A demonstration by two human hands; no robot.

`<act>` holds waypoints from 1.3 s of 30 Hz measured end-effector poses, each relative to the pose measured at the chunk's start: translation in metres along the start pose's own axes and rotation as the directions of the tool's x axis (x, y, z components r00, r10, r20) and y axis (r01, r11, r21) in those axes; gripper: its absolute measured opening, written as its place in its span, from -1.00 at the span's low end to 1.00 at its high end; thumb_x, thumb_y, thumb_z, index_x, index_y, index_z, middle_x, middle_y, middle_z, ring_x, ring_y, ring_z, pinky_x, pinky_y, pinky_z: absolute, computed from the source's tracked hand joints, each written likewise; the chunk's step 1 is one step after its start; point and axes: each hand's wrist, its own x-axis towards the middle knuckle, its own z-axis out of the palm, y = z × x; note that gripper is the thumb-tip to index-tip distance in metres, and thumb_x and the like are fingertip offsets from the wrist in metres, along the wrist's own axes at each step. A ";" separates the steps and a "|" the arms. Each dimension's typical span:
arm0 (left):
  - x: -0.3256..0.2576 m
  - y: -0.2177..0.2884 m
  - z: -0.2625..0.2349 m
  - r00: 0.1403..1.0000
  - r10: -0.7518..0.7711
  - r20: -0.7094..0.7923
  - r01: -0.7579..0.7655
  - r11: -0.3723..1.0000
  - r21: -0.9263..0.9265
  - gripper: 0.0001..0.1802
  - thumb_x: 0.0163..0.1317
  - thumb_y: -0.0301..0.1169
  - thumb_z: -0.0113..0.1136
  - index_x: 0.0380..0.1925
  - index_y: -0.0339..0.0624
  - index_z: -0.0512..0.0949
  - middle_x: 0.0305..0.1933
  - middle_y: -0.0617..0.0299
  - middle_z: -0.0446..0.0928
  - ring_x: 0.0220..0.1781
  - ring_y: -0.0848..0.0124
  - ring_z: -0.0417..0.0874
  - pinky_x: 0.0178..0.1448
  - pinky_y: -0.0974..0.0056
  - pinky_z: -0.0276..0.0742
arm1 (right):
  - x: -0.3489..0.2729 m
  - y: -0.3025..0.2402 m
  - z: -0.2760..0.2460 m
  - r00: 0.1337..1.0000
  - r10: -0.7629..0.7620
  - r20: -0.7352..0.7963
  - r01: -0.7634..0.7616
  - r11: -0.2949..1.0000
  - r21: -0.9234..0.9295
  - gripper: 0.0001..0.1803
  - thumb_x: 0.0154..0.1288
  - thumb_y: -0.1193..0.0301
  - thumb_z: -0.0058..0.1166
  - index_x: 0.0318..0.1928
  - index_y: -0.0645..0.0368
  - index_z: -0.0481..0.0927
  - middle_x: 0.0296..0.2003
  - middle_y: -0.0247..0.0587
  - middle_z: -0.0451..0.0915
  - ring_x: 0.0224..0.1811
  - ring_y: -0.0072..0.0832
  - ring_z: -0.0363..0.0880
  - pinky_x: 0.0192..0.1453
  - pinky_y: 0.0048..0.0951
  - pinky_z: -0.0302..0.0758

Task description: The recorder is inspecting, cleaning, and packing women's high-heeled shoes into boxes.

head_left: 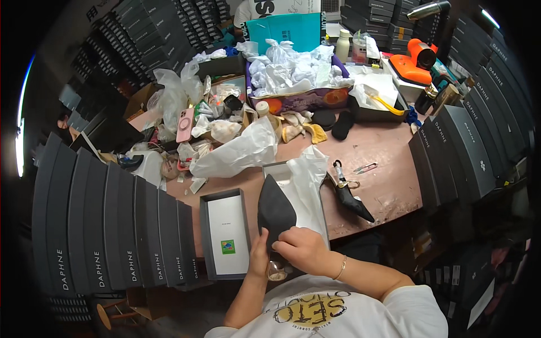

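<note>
My left hand point(259, 254) is closed around the near left side of a black pointed-toe shoe point(276, 205), its toe pointing away from me. The fingers of my right hand point(300, 246) are curled and pressed against the shoe's near right part; what they pinch is hidden. Below the shoe lies an open shoebox point(323, 217) with white tissue paper point(309, 183) spilling over its far edge. Right of it, a second black shoe point(350, 204) with a gold-coloured buckle rests on the table. A dark box lid point(204, 239), white inside with a green sticker, lies to the left.
Stacked dark shoeboxes point(115, 225) line the left side, and more shoeboxes point(451, 158) the right. Small thread snips point(366, 168) lie on the pink table point(389, 188). Crumpled paper fills a purple carton point(304, 101) at the back, near an orange device point(410, 69). Loose clutter covers the back left.
</note>
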 end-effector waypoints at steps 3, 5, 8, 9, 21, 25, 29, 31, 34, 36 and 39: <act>-0.006 0.001 -0.005 0.900 -0.158 0.405 0.151 0.987 0.051 -0.56 0.43 -0.07 -0.07 0.02 -0.23 0.38 -0.24 0.13 0.55 -0.39 0.34 0.64 -0.31 0.30 0.61 | 0.031 0.028 -0.007 0.985 0.146 -0.091 -0.155 0.983 -0.100 -0.88 0.09 0.44 0.19 -0.33 0.12 0.57 -0.41 -0.12 0.53 -0.36 -0.17 0.56 -0.30 -0.30 0.50; -0.019 -0.006 -0.002 0.840 -0.207 0.502 0.129 0.974 0.186 -0.45 0.40 -0.01 -0.08 0.10 -0.28 0.33 -0.23 0.06 0.56 -0.43 0.26 0.64 -0.35 0.20 0.61 | 0.051 0.075 -0.014 0.936 0.313 -0.165 -0.306 0.950 0.067 -0.88 0.16 0.37 0.14 -0.32 0.11 0.55 -0.38 -0.14 0.54 -0.31 -0.13 0.57 -0.29 -0.19 0.48; -0.022 0.000 -0.006 0.839 -0.229 0.494 0.149 0.969 0.196 -0.40 0.38 0.02 -0.04 0.12 -0.31 0.32 -0.22 0.04 0.57 -0.40 0.26 0.66 -0.33 0.21 0.63 | 0.046 0.117 -0.015 0.935 0.345 -0.077 -0.348 0.937 -0.028 -0.85 0.21 0.36 0.13 -0.28 0.17 0.56 -0.31 -0.08 0.56 -0.24 -0.08 0.56 -0.22 -0.14 0.49; -0.016 0.000 -0.009 0.838 -0.199 0.508 0.141 0.978 0.151 -0.39 0.36 0.02 -0.01 0.13 -0.31 0.32 -0.23 0.04 0.57 -0.39 0.27 0.66 -0.33 0.23 0.62 | 0.044 0.126 -0.025 0.913 0.375 -0.164 -0.390 0.918 -0.074 -0.84 0.20 0.36 0.13 -0.27 0.18 0.56 -0.29 -0.07 0.56 -0.22 -0.08 0.56 -0.20 -0.15 0.49; 0.012 -0.017 0.018 0.917 0.009 0.400 0.036 0.994 -0.105 -0.41 0.41 -0.01 -0.05 0.16 -0.31 0.36 0.05 0.07 0.52 0.02 0.34 0.59 0.15 0.28 0.47 | -0.047 0.076 -0.012 0.675 0.460 0.576 -0.683 0.094 0.725 -0.14 0.24 0.43 0.10 0.46 0.16 -0.07 0.34 -0.04 0.18 0.36 -0.34 0.21 0.23 -0.39 0.37; 0.011 -0.003 0.064 0.733 0.274 0.623 -0.676 0.399 0.620 -0.37 0.39 -0.09 0.01 0.21 -0.43 0.28 0.21 -0.10 0.41 0.31 0.07 0.37 0.40 0.17 0.19 | -0.093 0.069 0.017 0.703 0.560 0.438 -0.371 -0.237 0.898 -0.31 0.26 0.26 0.20 0.31 0.20 0.23 0.14 -0.16 0.44 0.09 -0.42 0.52 0.09 -0.37 0.53; 0.084 0.066 0.080 0.644 0.377 0.665 -0.752 0.154 0.641 -0.65 0.29 -0.31 0.10 0.03 -0.20 0.53 -0.23 0.02 0.64 -0.21 0.07 0.65 -0.05 0.11 0.53 | -0.094 0.070 -0.049 0.713 0.569 0.409 -0.335 -0.234 0.912 -0.34 0.22 0.23 0.20 0.21 0.35 0.29 0.10 0.04 0.49 -0.15 -0.20 0.66 -0.14 -0.22 0.67; 0.143 0.084 0.096 0.736 0.110 0.668 -0.644 -0.193 0.740 -0.63 0.31 -0.27 0.04 0.06 -0.16 0.51 -0.24 -0.01 0.63 -0.20 0.05 0.66 -0.15 0.05 0.53 | -0.086 0.057 -0.070 0.708 0.611 0.353 -0.228 -0.274 0.934 -0.34 0.22 0.26 0.15 0.24 0.34 0.26 0.14 0.11 0.45 -0.22 -0.18 0.67 -0.18 -0.23 0.67; 0.230 0.067 0.098 0.804 -0.137 0.579 -0.542 -0.571 0.617 -0.63 0.32 -0.22 0.01 0.06 -0.14 0.48 -0.25 -0.05 0.62 -0.19 0.04 0.66 -0.16 -0.04 0.52 | -0.079 0.046 -0.071 0.742 0.612 0.273 -0.120 -0.279 0.953 -0.28 0.18 0.29 0.13 0.29 0.35 0.20 0.21 0.21 0.37 -0.30 -0.19 0.66 -0.31 -0.30 0.67; 0.265 0.058 0.081 0.812 -0.057 0.580 -0.469 -0.655 0.593 -0.69 0.32 -0.19 0.02 -0.11 -0.15 0.53 -0.30 -0.03 0.62 -0.24 0.07 0.66 -0.20 -0.02 0.53 | -0.078 0.046 -0.067 0.760 0.603 0.244 -0.057 -0.312 0.948 -0.22 0.14 0.27 0.18 0.30 0.35 0.18 0.18 0.23 0.40 -0.32 -0.20 0.66 -0.38 -0.35 0.66; 0.267 0.064 0.072 0.801 0.122 0.586 -0.400 -0.619 0.676 -0.73 0.27 -0.19 0.08 -0.28 -0.15 0.58 -0.35 -0.01 0.62 -0.26 0.08 0.66 -0.24 0.03 0.55 | -0.084 0.047 -0.070 0.756 0.591 0.281 -0.129 -0.287 0.949 -0.16 0.08 0.25 0.22 0.32 0.30 0.15 0.06 0.10 0.47 -0.25 -0.25 0.65 -0.27 -0.36 0.63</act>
